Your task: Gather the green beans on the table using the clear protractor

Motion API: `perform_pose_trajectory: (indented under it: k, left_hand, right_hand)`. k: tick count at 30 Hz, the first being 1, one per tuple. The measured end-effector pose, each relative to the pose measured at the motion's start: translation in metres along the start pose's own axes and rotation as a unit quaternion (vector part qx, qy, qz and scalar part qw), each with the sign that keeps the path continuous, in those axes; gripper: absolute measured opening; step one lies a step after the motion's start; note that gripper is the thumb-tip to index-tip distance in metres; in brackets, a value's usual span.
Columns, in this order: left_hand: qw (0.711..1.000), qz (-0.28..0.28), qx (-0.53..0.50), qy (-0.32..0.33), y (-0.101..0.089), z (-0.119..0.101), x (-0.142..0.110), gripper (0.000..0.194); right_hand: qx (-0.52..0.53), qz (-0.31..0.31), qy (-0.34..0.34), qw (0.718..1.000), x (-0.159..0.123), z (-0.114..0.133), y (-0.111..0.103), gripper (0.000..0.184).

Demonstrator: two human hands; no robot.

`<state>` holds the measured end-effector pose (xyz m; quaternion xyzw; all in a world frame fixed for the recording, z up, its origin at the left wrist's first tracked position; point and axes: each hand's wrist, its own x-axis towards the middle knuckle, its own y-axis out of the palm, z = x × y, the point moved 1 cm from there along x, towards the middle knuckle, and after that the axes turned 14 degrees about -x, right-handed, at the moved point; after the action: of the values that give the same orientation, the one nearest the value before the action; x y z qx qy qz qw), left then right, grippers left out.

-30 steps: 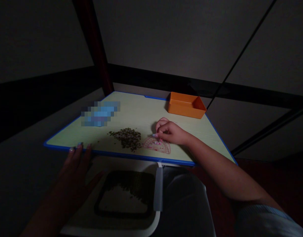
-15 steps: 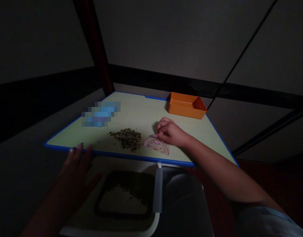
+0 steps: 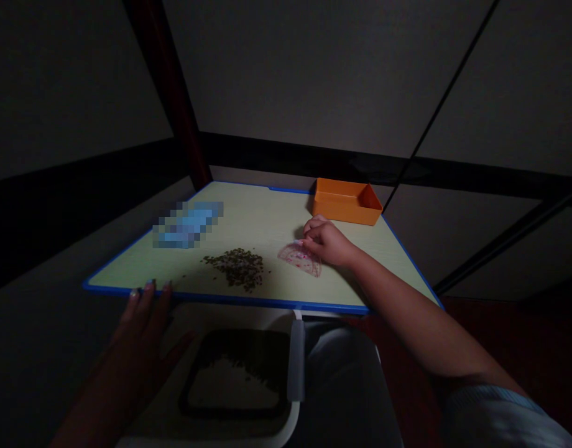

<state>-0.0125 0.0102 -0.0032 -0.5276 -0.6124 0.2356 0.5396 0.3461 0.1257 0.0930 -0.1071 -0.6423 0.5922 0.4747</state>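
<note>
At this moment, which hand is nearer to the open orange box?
Right. The right hand is on the near side of the open orange box, at the protractor; the left hand is farther away, at the near left edge of the tabletop.

protractor (image 3: pixel 299 259): clear plastic | box (image 3: pixel 345 213): smooth plastic | tabletop (image 3: pixel 255 218): smooth, matt

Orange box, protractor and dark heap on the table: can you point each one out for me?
Orange box (image 3: pixel 344 213): head view, front wall.
Protractor (image 3: pixel 301 262): head view, middle of its visible face.
Heap (image 3: pixel 242 267): head view, its middle.
</note>
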Motion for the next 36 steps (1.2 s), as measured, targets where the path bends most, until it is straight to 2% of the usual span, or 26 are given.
perform_pose_trajectory:
  k: [3,6,11,14,17,20,23,27,33,36]
  left_hand:
    - [1.000,-0.004,-0.003,-0.004,0.000,0.000,0.001,0.081]
    - [1.000,-0.001,-0.004,0.005,-0.001,0.001,0.001,0.081]
    - [1.000,-0.011,-0.005,0.006,-0.001,0.002,0.002,0.081]
    - [1.000,-0.014,-0.004,0.012,0.000,0.002,0.002,0.079]
    - [0.999,-0.028,-0.003,0.019,0.001,0.004,0.003,0.081]
    - [0.999,-0.028,-0.001,0.029,0.005,0.008,0.004,0.084]
    - [0.999,-0.033,0.000,0.033,0.009,0.013,0.003,0.083]
    - [0.997,-0.056,-0.006,0.051,0.014,0.015,0.000,0.083]
    - [0.999,-0.048,-0.009,0.017,0.019,0.014,-0.004,0.082]
    - [0.999,-0.045,-0.025,0.002,0.020,0.014,-0.007,0.080]
  right_hand:
    - [0.047,0.000,-0.020,0.999,0.001,0.005,-0.001,0.034]
    - [0.024,0.024,-0.028,0.999,0.001,0.010,0.001,0.033]
    - [-0.117,0.040,0.066,0.990,0.001,0.002,0.005,0.026]
    - [-0.163,0.037,0.112,0.980,0.001,-0.006,0.004,0.023]
    - [-0.150,0.021,0.152,0.977,0.002,-0.011,0.001,0.024]
    - [-0.085,-0.006,0.177,0.980,0.003,-0.011,-0.001,0.026]
    - [-0.045,-0.028,0.159,0.986,0.003,-0.009,0.000,0.029]
    - [-0.070,-0.020,0.110,0.991,0.002,-0.004,0.006,0.026]
    - [-0.110,0.001,0.096,0.989,0.004,0.003,0.016,0.025]
    - [-0.096,0.011,0.085,0.992,0.009,0.007,0.015,0.025]
